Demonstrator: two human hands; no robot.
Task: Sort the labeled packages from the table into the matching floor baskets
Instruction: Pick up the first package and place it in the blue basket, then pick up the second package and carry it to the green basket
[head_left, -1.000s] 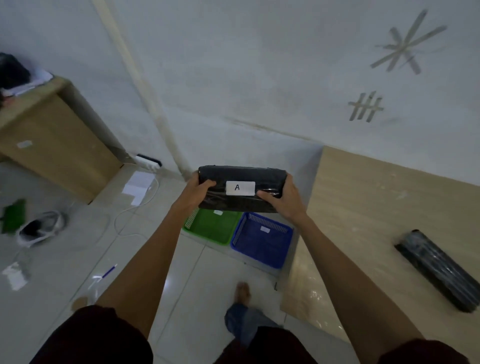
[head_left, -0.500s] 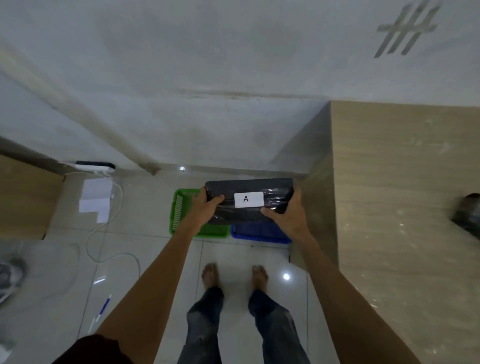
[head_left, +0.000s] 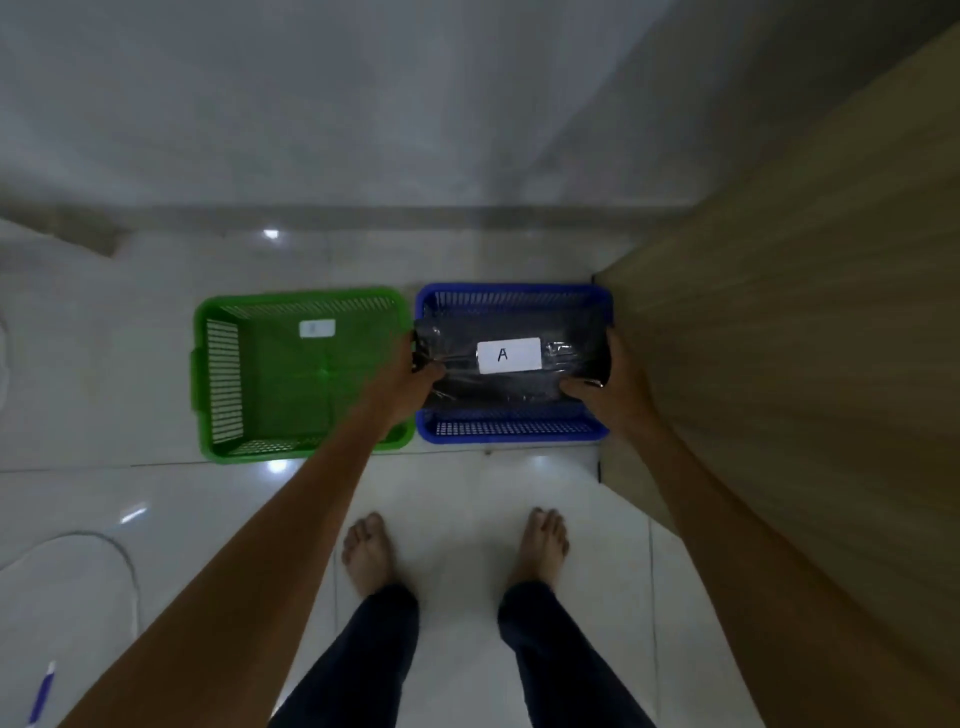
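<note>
Black package (head_left: 511, 371) labelled A: held level over the blue basket (head_left: 513, 431), long axis left to right | left hand (head_left: 410, 379) closed on its left end, right hand (head_left: 610, 387) on its right end, equally near | green basket (head_left: 218, 374) just left.

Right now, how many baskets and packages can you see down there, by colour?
Green basket: 1, nothing in it but a small white label
Blue basket: 1
Black package labelled A: 1, held over the blue basket by the left hand and right hand
Total: 3
</note>
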